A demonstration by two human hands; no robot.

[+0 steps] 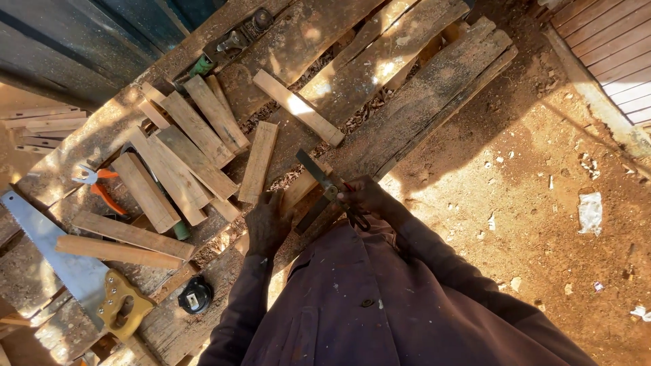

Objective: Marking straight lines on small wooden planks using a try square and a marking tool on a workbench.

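My left hand [268, 220] rests flat on a short wooden piece [298, 190] lying on the rough plank workbench [420, 102], pinning it down. My right hand [363, 196] grips a metal try square [315, 190] whose dark blade lies across that piece; a red pencil-like tip shows at the fingers. Both arms wear dark purple sleeves.
Several cut wooden slats [196, 149] lie to the left, with orange-handled pliers [98, 186], a hand saw with yellow handle [74, 268], a black tape measure [195, 295] and a hand plane [234, 41] at the far edge. Bare dirt ground [529, 203] lies right.
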